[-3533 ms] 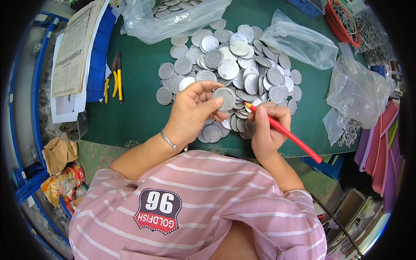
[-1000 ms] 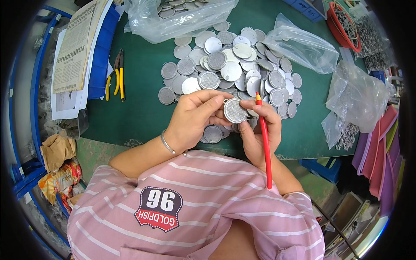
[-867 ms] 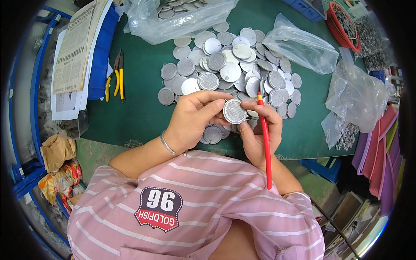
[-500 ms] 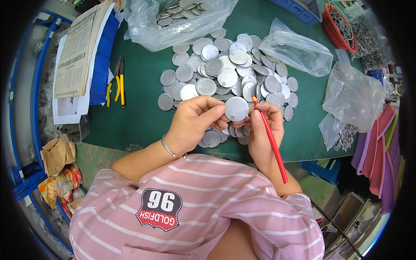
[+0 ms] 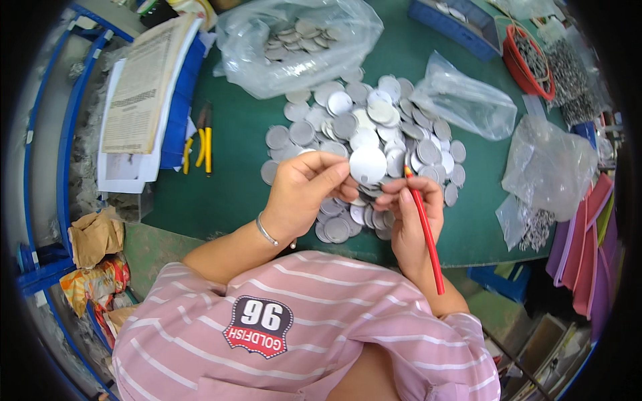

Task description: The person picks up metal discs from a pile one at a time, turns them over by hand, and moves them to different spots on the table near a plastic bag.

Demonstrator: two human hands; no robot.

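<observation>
My left hand (image 5: 309, 187) pinches a round silver metal disc (image 5: 368, 164) by its left edge, thumb on top. The disc faces up, with a small round mark near its lower rim. In my right hand (image 5: 416, 214) a red pencil (image 5: 426, 237) is gripped between thumb and fingers, its tip pointing away from me. The right fingertips are close to the disc's lower right edge; whether they touch it I cannot tell. Beneath and beyond both hands spreads a heap of similar grey and silver discs (image 5: 344, 125), some with small tabs on the rim.
A clear plastic bag (image 5: 251, 63) with more discs lies at the back of the green table (image 5: 227, 207). Yellow-handled pliers (image 5: 208, 150) and papers (image 5: 137, 100) are at left. At right are plastic bags (image 5: 542, 157), a red basket (image 5: 519, 75) and a blue bin (image 5: 455, 30).
The whole view has shifted slightly. My right fingers have drawn a little away from the disc, which looks brighter now. My left hand keeps its hold.
</observation>
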